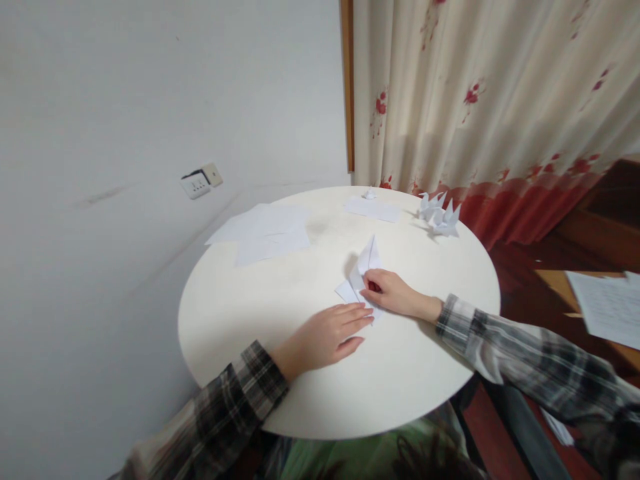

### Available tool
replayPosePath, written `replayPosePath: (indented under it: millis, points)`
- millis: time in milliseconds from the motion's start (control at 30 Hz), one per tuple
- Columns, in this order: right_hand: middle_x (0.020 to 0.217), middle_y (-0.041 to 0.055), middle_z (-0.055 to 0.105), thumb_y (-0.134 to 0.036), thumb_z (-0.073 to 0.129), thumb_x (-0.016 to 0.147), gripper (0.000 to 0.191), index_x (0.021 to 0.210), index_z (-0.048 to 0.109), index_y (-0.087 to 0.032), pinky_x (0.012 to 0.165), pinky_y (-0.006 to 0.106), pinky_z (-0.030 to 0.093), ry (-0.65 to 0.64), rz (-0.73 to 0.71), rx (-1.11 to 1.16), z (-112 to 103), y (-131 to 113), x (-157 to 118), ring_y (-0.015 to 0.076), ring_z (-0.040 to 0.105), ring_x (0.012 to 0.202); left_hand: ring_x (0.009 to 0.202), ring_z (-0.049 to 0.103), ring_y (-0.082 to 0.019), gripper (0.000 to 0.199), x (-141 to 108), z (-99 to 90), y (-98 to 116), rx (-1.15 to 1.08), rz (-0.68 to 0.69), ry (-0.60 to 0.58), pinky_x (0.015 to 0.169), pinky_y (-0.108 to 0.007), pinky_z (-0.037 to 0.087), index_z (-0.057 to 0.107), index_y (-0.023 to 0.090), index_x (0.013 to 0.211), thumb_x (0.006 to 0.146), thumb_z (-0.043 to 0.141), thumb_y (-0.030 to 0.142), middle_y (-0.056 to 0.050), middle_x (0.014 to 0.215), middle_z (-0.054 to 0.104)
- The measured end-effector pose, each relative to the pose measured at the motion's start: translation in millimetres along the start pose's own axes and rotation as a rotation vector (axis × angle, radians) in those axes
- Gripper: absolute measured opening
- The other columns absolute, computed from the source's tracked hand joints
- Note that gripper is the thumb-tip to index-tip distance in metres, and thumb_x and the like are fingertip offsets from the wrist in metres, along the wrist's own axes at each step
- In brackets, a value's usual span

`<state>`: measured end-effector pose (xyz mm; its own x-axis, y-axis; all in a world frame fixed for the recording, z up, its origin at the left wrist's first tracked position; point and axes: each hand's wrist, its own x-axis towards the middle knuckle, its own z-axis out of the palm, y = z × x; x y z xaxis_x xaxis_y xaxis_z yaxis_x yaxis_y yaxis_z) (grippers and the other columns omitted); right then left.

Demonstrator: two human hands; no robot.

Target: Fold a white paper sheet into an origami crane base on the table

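A partly folded white paper point(369, 257) lies on the round white table point(215, 327), its pointed tip turned toward the far side. My right hand point(391, 291) is closed on the paper's right side, with fingers curled and thumb against it. Flat on the table, my left hand point(333, 333) stretches its fingers over the paper's near edge. The fingers hide part of the lower folds.
Loose white sheets point(273, 233) lie at the table's far left. Folded paper cranes point(443, 217) stand at the far right. A small folded piece point(369, 195) rests by a flat sheet point(373, 209) at the back. Written papers point(607, 307) lie on furniture at right.
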<state>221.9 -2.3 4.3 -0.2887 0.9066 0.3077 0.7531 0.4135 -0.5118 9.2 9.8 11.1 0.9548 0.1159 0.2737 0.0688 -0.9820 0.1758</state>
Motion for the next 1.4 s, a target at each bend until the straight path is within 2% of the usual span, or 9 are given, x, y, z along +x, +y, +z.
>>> replayPosePath:
  millis: [300, 500, 833, 1000, 1100, 1400]
  points:
    - [0.066, -0.0011, 0.048, -0.020, 0.051, 0.080, 0.013, 0.068, 0.047, -0.017, 0.059, 0.024, 0.031, -0.004, 0.003, -0.014, -0.5, 0.4, 0.2, 0.0111, 0.040, 0.061, 0.124, 0.043, -0.020, 0.036, 1.4, 0.4, 1.2, 0.034, 0.036, 0.005, 0.105, -0.036, 0.036, 0.049, 0.012, 0.124, 0.090, 0.043, 0.023, -0.011, 0.129, 0.051]
    - [0.066, -0.0013, 0.048, -0.019, 0.051, 0.080, 0.013, 0.069, 0.046, -0.017, 0.059, 0.023, 0.031, 0.002, -0.012, -0.019, -0.3, 0.5, -0.6, 0.0109, 0.040, 0.060, 0.123, 0.044, -0.019, 0.035, 1.5, 0.8, 1.6, 0.042, 0.028, 0.007, 0.104, -0.036, 0.037, 0.050, 0.014, 0.123, 0.090, 0.043, 0.024, -0.010, 0.128, 0.053]
    - [0.065, -0.0016, 0.047, -0.019, 0.052, 0.080, 0.013, 0.068, 0.046, -0.017, 0.059, 0.023, 0.030, 0.002, 0.007, -0.028, 1.2, 2.4, 0.3, 0.0109, 0.040, 0.060, 0.127, 0.039, -0.020, 0.033, 1.0, -2.4, 5.8, 0.013, 0.013, -0.028, 0.107, -0.038, 0.033, 0.051, 0.018, 0.123, 0.091, 0.041, 0.023, -0.009, 0.135, 0.046]
    - [0.065, -0.0015, 0.048, -0.020, 0.052, 0.080, 0.014, 0.068, 0.046, -0.017, 0.059, 0.024, 0.031, -0.002, 0.004, -0.021, -0.4, 1.3, 0.1, 0.0111, 0.040, 0.061, 0.128, 0.037, -0.019, 0.045, -0.4, -3.4, 7.2, -0.024, -0.083, -0.050, 0.107, -0.035, 0.033, 0.039, 0.012, 0.131, 0.089, 0.045, 0.027, -0.012, 0.134, 0.046]
    - [0.065, -0.0013, 0.048, -0.020, 0.052, 0.080, 0.014, 0.068, 0.046, -0.017, 0.060, 0.024, 0.031, -0.008, 0.010, -0.025, -0.6, 0.5, 0.3, 0.0113, 0.040, 0.061, 0.129, 0.036, -0.018, 0.038, -1.2, -3.1, 7.4, -0.037, -0.076, -0.056, 0.108, -0.035, 0.032, 0.044, 0.014, 0.125, 0.089, 0.044, 0.026, -0.010, 0.134, 0.046]
    - [0.065, -0.0012, 0.048, -0.021, 0.052, 0.081, 0.015, 0.068, 0.046, -0.017, 0.059, 0.024, 0.031, 0.005, 0.014, -0.029, -0.3, 0.2, 0.2, 0.0113, 0.040, 0.060, 0.119, 0.045, -0.021, 0.032, -0.4, -0.9, 6.3, 0.017, -0.014, 0.037, 0.102, -0.038, 0.039, 0.052, 0.015, 0.119, 0.088, 0.045, 0.021, -0.011, 0.124, 0.053]
